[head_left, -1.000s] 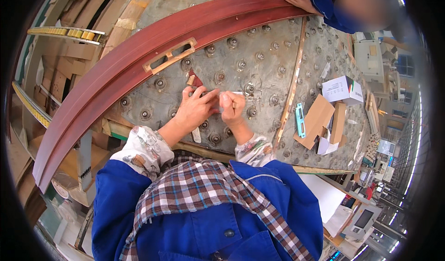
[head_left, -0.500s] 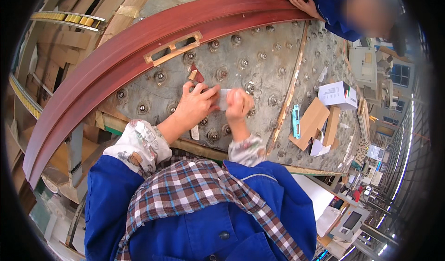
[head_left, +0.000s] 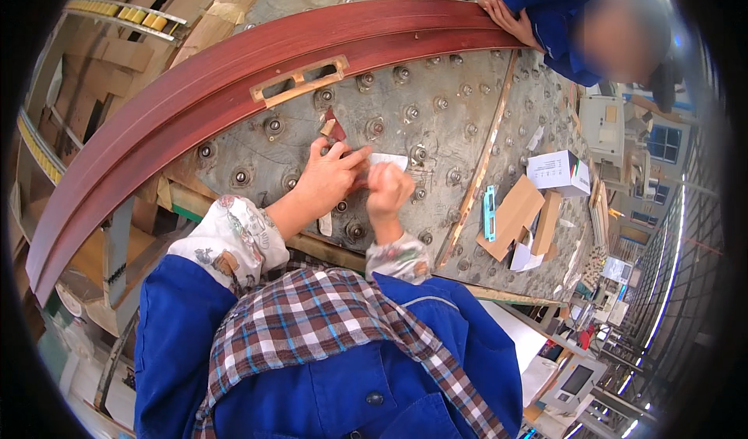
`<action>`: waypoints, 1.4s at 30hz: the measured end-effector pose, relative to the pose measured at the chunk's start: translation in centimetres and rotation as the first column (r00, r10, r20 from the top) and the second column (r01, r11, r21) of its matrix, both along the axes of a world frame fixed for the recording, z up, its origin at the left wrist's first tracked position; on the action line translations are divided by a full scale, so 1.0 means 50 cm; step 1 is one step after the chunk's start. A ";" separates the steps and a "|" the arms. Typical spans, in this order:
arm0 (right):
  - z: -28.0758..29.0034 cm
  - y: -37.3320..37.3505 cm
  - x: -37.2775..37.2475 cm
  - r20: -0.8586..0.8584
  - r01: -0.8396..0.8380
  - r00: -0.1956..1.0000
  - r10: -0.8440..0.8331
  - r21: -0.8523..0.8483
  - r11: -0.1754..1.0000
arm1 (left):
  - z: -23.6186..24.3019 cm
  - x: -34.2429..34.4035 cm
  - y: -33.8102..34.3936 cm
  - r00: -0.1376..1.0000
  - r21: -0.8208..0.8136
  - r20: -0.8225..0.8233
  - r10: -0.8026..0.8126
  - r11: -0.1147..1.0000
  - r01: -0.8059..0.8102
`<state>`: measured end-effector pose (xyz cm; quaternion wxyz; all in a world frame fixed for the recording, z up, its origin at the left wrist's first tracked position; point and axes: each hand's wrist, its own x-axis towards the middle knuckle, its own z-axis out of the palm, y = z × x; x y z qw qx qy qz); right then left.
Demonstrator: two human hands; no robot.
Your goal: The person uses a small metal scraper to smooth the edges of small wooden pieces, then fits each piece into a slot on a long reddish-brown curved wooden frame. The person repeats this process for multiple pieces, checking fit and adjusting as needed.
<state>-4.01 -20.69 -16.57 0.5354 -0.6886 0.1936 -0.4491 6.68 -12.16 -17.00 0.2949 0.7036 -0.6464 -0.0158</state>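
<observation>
My left hand (head_left: 326,176) is bent over the metal-topped table, its fingers curled round something dark that they mostly hide. Close beside it, my right hand (head_left: 389,188) is closed in a fist, and what it grips cannot be made out. A flat white piece (head_left: 390,159) shows just beyond the right fist; whether it is held or lies loose is unclear. Past my left fingertips lies a small dark-red scrap (head_left: 336,130) with a pale wooden bit (head_left: 328,128). Farther off, a long curved red-brown profile (head_left: 234,77) crosses the table.
A pale wooden frame with two slots (head_left: 300,81) rests against the profile. A co-worker's hand (head_left: 510,22) lies on its far right end. At right are a turquoise level-like tool (head_left: 489,213), brown cardboard (head_left: 510,219) and a white box (head_left: 558,172). Ball rollers (head_left: 411,112) stud the table.
My right fist has shifted slightly left towards my left hand, and more of the white piece shows beyond it. The whole view has tilted a little.
</observation>
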 end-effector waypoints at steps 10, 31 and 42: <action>0.001 -0.047 0.012 0.009 0.008 1.000 -0.009 0.100 0.995 | -0.002 -0.004 0.004 1.000 0.013 0.005 0.014 1.000 -0.014; -0.016 0.033 -0.034 0.054 0.074 0.996 -0.075 0.025 0.997 | 0.015 -0.023 0.025 0.999 0.071 0.046 -0.029 0.997 0.026; -0.007 -0.041 0.007 0.132 -0.077 0.989 0.061 0.116 0.990 | 0.014 -0.010 0.005 1.000 0.060 0.024 0.019 0.998 -0.020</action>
